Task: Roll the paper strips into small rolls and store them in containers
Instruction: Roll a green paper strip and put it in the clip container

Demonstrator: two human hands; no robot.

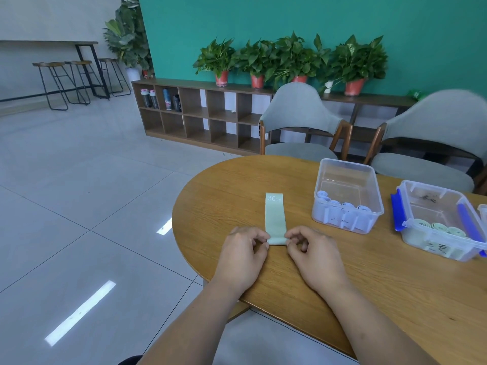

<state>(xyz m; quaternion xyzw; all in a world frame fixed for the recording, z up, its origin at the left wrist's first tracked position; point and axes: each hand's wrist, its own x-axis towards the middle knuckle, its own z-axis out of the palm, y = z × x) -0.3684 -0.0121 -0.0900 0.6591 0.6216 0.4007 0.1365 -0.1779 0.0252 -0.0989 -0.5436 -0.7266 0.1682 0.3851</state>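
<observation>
A pale green strip (274,216) marked "30 LB" lies flat on the wooden table (237,188), running away from me. Its near end is curled into a small roll. My left hand (241,255) pinches the roll's left side and my right hand (313,255) pinches its right side. A clear container (347,194) to the right holds several white rolls. Further right, a clear container with blue clips (442,219) holds several green rolls.
Two grey chairs (300,122) stand behind the table. The table's rounded left edge (175,219) drops to a tiled floor. A low wooden shelf with potted plants (218,61) lines the green wall. Another small clear container (482,210) shows at the right edge.
</observation>
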